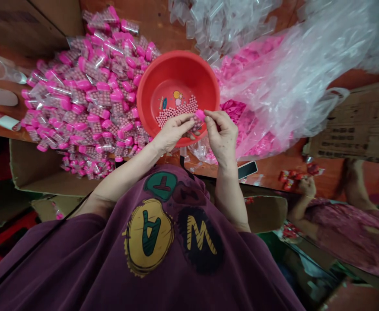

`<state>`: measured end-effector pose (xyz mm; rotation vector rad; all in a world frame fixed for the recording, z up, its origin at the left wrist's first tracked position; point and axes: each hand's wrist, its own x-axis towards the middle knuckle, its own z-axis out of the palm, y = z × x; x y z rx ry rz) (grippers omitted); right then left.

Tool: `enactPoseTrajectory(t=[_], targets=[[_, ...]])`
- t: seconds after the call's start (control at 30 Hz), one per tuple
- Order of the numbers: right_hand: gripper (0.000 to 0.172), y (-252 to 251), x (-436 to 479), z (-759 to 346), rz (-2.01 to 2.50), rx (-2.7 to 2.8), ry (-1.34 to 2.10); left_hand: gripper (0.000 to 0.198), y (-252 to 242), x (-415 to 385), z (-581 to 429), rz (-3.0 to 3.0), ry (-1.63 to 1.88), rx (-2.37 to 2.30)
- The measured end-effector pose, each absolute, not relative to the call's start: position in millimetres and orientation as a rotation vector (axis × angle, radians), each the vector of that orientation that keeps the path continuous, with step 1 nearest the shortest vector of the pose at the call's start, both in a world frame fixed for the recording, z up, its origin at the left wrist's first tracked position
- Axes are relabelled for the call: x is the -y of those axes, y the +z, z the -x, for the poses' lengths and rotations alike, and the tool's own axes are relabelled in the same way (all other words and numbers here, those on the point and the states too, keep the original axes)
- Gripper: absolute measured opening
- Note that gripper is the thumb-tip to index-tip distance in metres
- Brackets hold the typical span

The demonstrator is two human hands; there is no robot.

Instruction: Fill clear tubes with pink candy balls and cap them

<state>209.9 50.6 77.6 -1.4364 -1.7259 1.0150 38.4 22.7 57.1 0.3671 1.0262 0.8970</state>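
My left hand (pixel 175 131) is closed around a small clear bottle (pixel 195 124) filled with pink beads, held over the near rim of a red basin (pixel 147 82). A bright pink cap (pixel 200 115) sits at the bottle's top end. My right hand (pixel 222 131) pinches at this cap with thumb and forefinger; whether the cap is fully seated I cannot tell. Loose pink beads (pixel 176 113) lie in the basin's near part, below printed pictures on its floor.
Left of the basin spreads a heap of capped bead bottles (pixel 95 86), partly over a cardboard box (pixel 46 168). Pink caps fill a clear plastic bag (pixel 257 95) at right. Empty clear bottles (pixel 221 21) lie behind. A phone (pixel 247 169) rests near the edge. Another person's hand (pixel 307 186) is at far right.
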Motion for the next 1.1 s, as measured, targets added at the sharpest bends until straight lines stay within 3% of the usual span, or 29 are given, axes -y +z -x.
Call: enactPoseTrajectory(t=[0.6,0.73,0.83,0.97,1.1], targets=[[0.038,103,-25,-187,1.564,1.796,0.871,0.02,95,-10,-64,-0.314,0.975,-1.269],[0.039,109,-24,-198,1.478,1.86,0.978,0.017,97,-12,-57,-0.324,0.984,-1.235],[0.038,100,-24,-210,1.378,1.759,1.19,0.02,92,-14,-42,-0.413,0.944,-1.168],[0.053,80,-20,-210,1.477,1.434,1.272,0.031,88,-15,-27,-0.554,0.877,-1.119],[0.044,82,-17,-201,1.484,1.57,1.256,0.034,85,-14,-25,-0.607,0.92,-1.119]])
